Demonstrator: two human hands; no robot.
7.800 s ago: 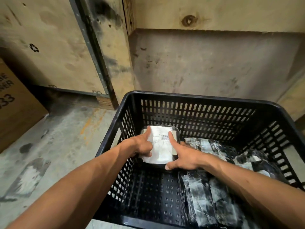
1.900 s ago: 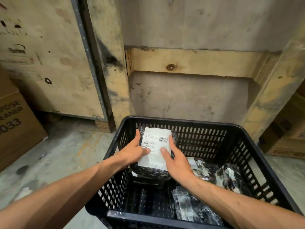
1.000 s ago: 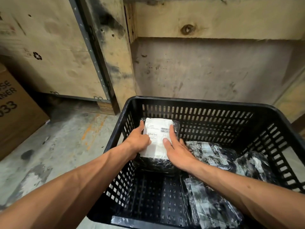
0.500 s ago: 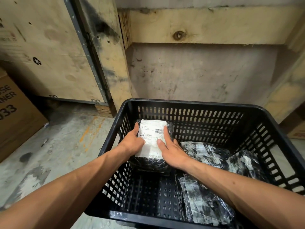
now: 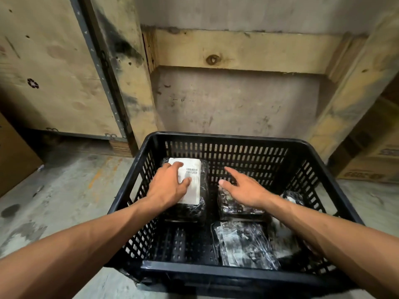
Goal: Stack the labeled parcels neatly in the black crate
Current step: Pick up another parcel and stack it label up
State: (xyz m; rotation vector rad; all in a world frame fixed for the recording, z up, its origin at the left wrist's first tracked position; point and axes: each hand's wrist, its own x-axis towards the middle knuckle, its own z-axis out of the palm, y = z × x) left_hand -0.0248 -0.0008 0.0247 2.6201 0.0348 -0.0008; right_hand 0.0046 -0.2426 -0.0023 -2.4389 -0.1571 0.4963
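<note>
Inside the black crate (image 5: 222, 269), bare floor lies open at seven o'clock. The labeled parcel stack (image 5: 190, 190) blocks eleven o'clock, and wrapped parcels (image 5: 244, 244) fill five o'clock, with more at one o'clock.

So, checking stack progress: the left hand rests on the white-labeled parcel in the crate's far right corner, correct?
Not quite: in the head view the left hand rests on the white-labeled parcel in the black crate's far left corner, not right.

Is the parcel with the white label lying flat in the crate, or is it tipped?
Flat: the labeled parcel lies label-up in the black crate's far left corner, left hand on it.
</note>
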